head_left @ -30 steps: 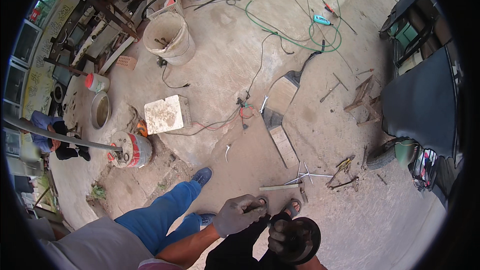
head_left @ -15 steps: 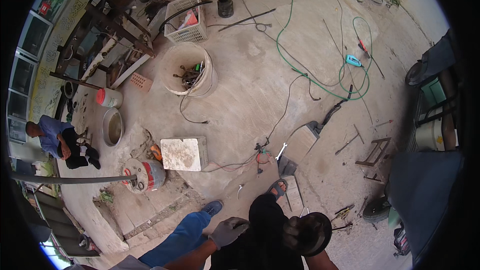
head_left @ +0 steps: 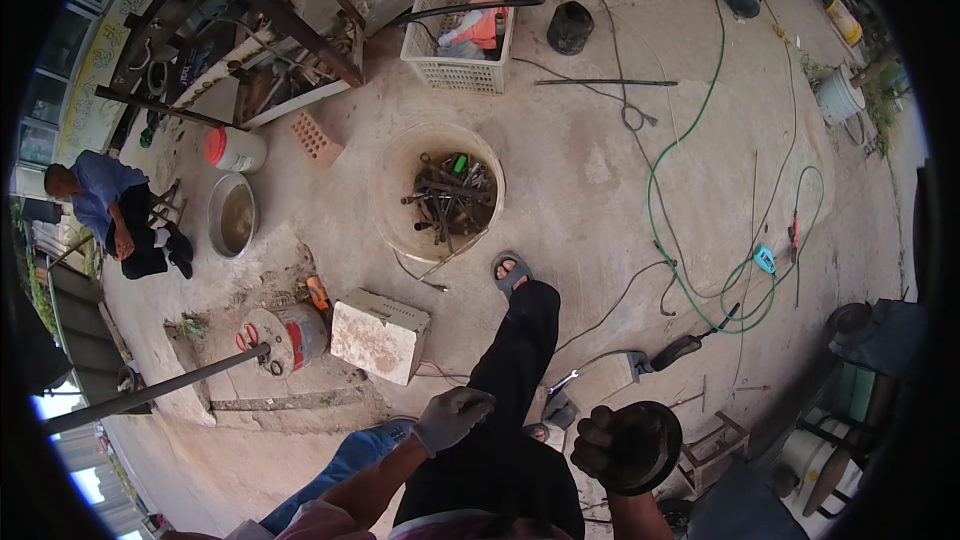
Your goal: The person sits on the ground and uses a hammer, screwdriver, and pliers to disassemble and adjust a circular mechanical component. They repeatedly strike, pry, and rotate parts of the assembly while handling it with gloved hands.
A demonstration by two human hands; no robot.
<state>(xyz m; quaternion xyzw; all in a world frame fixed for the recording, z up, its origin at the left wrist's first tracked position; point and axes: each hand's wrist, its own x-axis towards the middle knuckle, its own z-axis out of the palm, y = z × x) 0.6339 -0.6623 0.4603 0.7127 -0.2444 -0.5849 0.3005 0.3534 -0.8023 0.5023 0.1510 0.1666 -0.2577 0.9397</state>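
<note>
My left hand, in a grey glove, is closed in front of my dark trousers; what it holds, if anything, is hidden. My right hand, dark and grimy, grips a black round dished part. My sandalled foot stands just short of a large pale bucket with a jumble of metal tools inside. Below and left of it lies a white box.
A seated person is at left beside a metal basin. A crate and rack stand beyond. Green hose, cables and wrench lie rightward. A bucket with pipe and blue-jeaned leg are lower left.
I have stepped forward, and the tool bucket appears nearer and more central. The other person's blue-jeaned legs have slipped toward the bottom edge. Both my hands stay closed, the right on the black part.
</note>
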